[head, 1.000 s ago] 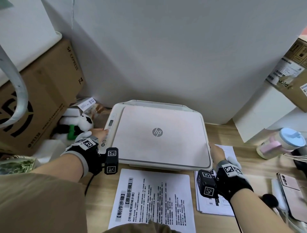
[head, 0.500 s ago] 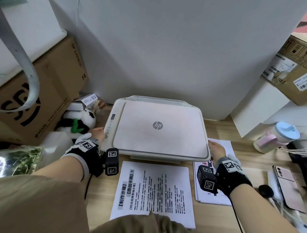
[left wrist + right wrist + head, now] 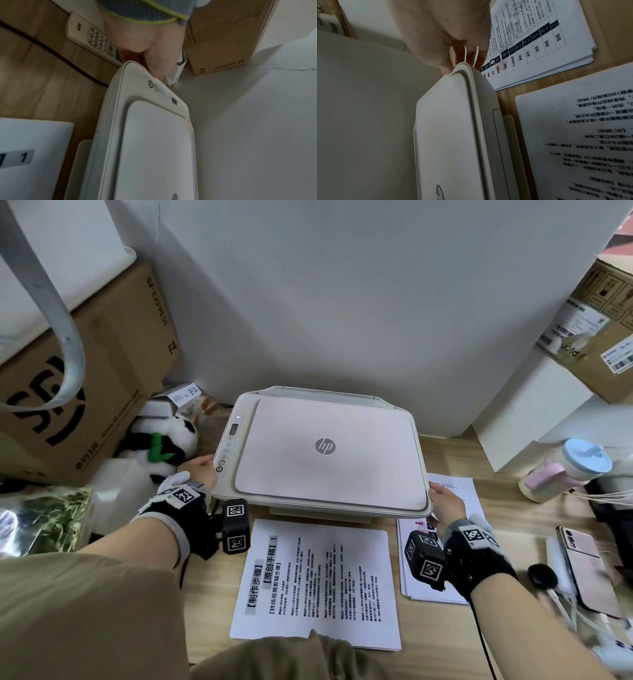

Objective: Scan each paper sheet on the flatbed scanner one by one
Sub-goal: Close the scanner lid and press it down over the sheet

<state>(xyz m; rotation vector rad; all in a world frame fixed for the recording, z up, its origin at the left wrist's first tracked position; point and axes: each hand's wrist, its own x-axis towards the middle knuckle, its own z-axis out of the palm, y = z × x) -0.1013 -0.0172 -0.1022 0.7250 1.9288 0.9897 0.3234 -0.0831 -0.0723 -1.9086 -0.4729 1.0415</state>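
Left hand (image 3: 197, 470) slid off control panel to scanner (image 3: 322, 453) near-left corner since earlier frame; right hand (image 3: 445, 501) unchanged at near-right corner. Both grip scanner edges, thumbs on top, fingers curled under. Scanner centre of desk (image 3: 212, 594), lid closed. Printed sheet (image 3: 318, 583) at 6 o'clock of scanner; paper stack (image 3: 459, 487) at 4 o'clock, under right hand

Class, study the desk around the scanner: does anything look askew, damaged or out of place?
Nothing is damaged or spilled. The scanner sits slightly askew on the desk, gripped at its near corners by the left hand and right hand. The paper stack at its right is unevenly fanned.
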